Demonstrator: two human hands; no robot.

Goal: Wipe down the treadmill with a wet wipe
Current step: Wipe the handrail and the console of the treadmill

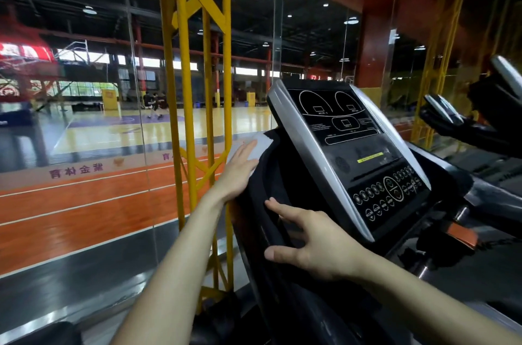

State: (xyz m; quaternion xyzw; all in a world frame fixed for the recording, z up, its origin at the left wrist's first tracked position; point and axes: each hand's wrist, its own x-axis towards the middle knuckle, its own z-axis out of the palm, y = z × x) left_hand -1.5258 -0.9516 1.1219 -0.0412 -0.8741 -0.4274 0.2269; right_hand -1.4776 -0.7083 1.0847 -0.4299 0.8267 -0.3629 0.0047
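The treadmill console [350, 152] is a black panel with a silver frame, tilted, right of centre. A black moulded handle surround [271, 192] curves along its left side. My left hand [240, 172] lies flat on the upper left of that surround, pressing a white wet wipe [264, 144] against it; the wipe shows above my fingers. My right hand [313, 243] rests lower on the same black surround, fingers spread, thumb underneath, holding nothing.
A yellow steel truss column [195, 90] stands just left of the treadmill, behind a glass wall [84, 146]. Beyond the glass lie an orange running track and a basketball court with people far off. Another machine's handles [463, 118] stick out at the right.
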